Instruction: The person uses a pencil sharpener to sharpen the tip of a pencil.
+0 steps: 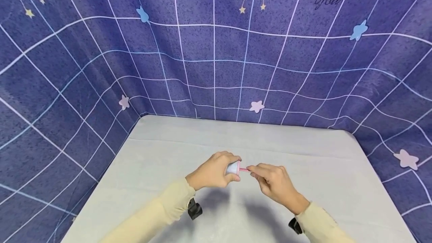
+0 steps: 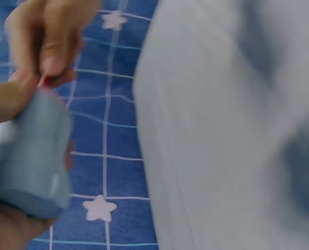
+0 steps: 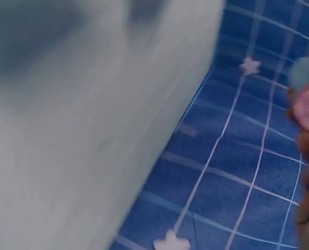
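Left hand (image 1: 213, 170) curled round a light-blue container (image 1: 232, 168), thumb on the near side, fingers over the far side, opened only as wide as the container's body. Container sits in the gap between thumb and fingers, on its side, pink rim (image 1: 238, 168) toward the right hand (image 1: 277, 183). Fingertips reach about level with the rim.

Right hand: thumb and fingers closed in a pinch on a thin red-and-white stick (image 1: 245, 170), which runs from the pink rim to the fingertips. Short length shows between rim and pinch; the two hands look just apart there. How far the stick goes inside, cannot tell.

Left wrist view: container body narrows at the middle, right fingertips just beyond its upper end, a bit of red between; blurred. Right wrist view: pink rim at the right edge, red inside it, fingers just below; mostly cut off.

Both hands are above the white tabletop (image 1: 168, 141), shadows on it. Cream sleeves (image 1: 162, 207), black wrist straps (image 1: 194, 210). Behind: purple-blue grid-pattern cloth (image 1: 199, 44) with stars and clouds.
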`<state>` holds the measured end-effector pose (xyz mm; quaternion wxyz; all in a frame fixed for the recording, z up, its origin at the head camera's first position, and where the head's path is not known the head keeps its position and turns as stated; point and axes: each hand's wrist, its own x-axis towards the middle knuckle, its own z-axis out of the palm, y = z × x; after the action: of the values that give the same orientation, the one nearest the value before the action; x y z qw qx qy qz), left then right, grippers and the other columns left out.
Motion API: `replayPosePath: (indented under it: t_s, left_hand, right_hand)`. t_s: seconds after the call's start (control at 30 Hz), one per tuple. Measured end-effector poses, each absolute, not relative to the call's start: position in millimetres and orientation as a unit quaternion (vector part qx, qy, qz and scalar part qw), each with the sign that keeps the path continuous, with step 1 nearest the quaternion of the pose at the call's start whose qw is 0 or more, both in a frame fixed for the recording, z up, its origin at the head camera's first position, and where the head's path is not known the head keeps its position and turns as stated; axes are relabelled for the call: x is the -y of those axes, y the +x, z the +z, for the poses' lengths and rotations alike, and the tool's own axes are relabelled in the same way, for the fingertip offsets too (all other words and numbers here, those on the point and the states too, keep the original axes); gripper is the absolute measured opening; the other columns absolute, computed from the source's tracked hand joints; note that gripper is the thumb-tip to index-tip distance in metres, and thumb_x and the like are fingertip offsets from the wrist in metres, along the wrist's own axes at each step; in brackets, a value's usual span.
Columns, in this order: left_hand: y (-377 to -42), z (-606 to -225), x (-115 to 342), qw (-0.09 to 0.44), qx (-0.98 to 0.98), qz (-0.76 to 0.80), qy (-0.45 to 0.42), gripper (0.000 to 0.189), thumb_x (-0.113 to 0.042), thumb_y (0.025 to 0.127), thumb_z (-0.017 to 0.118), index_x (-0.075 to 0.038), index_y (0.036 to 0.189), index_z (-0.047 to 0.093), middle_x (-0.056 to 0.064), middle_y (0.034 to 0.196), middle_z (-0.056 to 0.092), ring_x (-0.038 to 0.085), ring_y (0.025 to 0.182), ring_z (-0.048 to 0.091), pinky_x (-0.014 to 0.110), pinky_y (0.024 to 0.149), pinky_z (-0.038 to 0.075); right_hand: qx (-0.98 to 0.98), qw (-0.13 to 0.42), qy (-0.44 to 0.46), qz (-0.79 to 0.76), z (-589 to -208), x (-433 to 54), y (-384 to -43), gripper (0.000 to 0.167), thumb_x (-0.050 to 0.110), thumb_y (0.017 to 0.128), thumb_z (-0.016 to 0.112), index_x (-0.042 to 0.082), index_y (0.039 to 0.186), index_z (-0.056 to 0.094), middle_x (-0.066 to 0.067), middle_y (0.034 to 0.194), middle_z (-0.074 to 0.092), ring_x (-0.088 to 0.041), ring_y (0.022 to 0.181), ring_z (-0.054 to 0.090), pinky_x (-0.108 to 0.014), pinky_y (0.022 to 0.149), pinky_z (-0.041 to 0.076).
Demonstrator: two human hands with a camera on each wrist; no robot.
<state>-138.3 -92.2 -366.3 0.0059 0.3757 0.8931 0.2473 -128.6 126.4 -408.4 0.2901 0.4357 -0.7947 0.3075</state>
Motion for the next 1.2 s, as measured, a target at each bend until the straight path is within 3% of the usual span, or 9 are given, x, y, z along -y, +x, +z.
replayPosePath:
  t_s: [0.13,0.27,0.37,0.47,0.67,0.77,0.93,1.03,1.2]
  left_hand:
    - [-128,-382,89,-0.104,-0.887,0.182,0.411,0.052,-0.03,0.08,0.074,0.002,0.119,0.061,0.008,0.107,0.068,0.017,0.096,0.06,0.029,0.088,0.05]
    - [-122,-396,86,-0.232,-0.848,0.127,0.459,0.053,-0.034,0.078,0.075,0.0,0.116,0.062,0.007,0.106,0.067,0.017,0.094,0.059,0.028,0.084,0.049]
    - [-120,-404,85,-0.316,-0.809,0.091,0.487,0.055,-0.036,0.075,0.076,0.0,0.113,0.062,0.006,0.101,0.066,0.017,0.089,0.058,0.027,0.08,0.048]
    - [-120,-411,83,-0.369,-0.779,0.071,0.502,0.056,-0.036,0.073,0.075,0.002,0.112,0.061,0.007,0.1,0.064,0.017,0.089,0.058,0.027,0.081,0.049]
    - [-119,-413,90,-0.354,-0.796,0.095,0.482,0.056,-0.035,0.076,0.074,0.003,0.114,0.061,0.008,0.103,0.064,0.018,0.091,0.059,0.029,0.083,0.05]
    - [-119,-404,94,-0.304,-0.827,0.119,0.458,0.053,-0.033,0.077,0.075,0.001,0.116,0.061,0.007,0.105,0.065,0.018,0.092,0.059,0.029,0.083,0.05]
    - [-123,-384,98,-0.163,-0.881,0.18,0.407,0.052,-0.031,0.082,0.073,0.001,0.12,0.06,0.008,0.111,0.067,0.017,0.099,0.061,0.029,0.089,0.05]
    - [-125,-370,101,-0.073,-0.892,0.23,0.382,0.05,-0.028,0.082,0.072,0.002,0.121,0.06,0.01,0.11,0.067,0.017,0.097,0.062,0.029,0.085,0.052]
    - [-131,-352,105,0.027,-0.88,0.295,0.372,0.042,-0.022,0.082,0.073,0.0,0.117,0.064,0.007,0.101,0.069,0.01,0.08,0.059,0.02,0.07,0.05]
  right_hand:
    - [0.825,0.03,0.326,0.461,-396,-132,-125,0.013,-0.001,0.082,0.067,-0.001,0.093,0.074,-0.004,0.07,0.07,0.005,0.052,0.045,-0.014,0.043,0.037]
    - [0.775,-0.183,0.233,0.558,-385,-141,-130,0.018,0.0,0.083,0.063,-0.012,0.096,0.069,-0.002,0.064,0.066,0.002,0.046,0.04,-0.015,0.04,0.029]
    - [0.72,-0.296,0.191,0.598,-383,-146,-133,0.028,0.002,0.085,0.061,-0.021,0.101,0.061,0.005,0.061,0.062,0.001,0.041,0.032,-0.014,0.037,0.023]
    - [0.701,-0.338,0.17,0.605,-381,-147,-133,0.032,0.003,0.085,0.06,-0.024,0.103,0.058,0.007,0.06,0.061,0.0,0.04,0.032,-0.015,0.036,0.02]
    - [0.792,-0.209,0.218,0.531,-382,-138,-128,0.019,0.005,0.084,0.064,-0.009,0.096,0.069,-0.005,0.068,0.068,-0.004,0.047,0.05,-0.018,0.039,0.039]
    - [0.83,-0.074,0.269,0.482,-388,-132,-122,0.016,0.003,0.081,0.07,-0.002,0.096,0.071,-0.008,0.078,0.07,0.0,0.056,0.054,-0.02,0.048,0.048]
    - [0.848,0.217,0.352,0.333,-400,-126,-113,0.021,0.005,0.073,0.078,0.007,0.093,0.072,0.003,0.08,0.069,-0.001,0.061,0.055,-0.015,0.05,0.044]
    - [0.817,0.338,0.389,0.259,-402,-123,-112,0.012,0.015,0.086,0.069,0.007,0.095,0.072,0.002,0.081,0.069,-0.008,0.064,0.062,-0.019,0.055,0.049]
    - [0.765,0.436,0.427,0.206,-400,-121,-114,0.032,0.024,0.1,0.047,0.005,0.094,0.072,0.0,0.079,0.069,-0.012,0.061,0.065,-0.023,0.055,0.053]
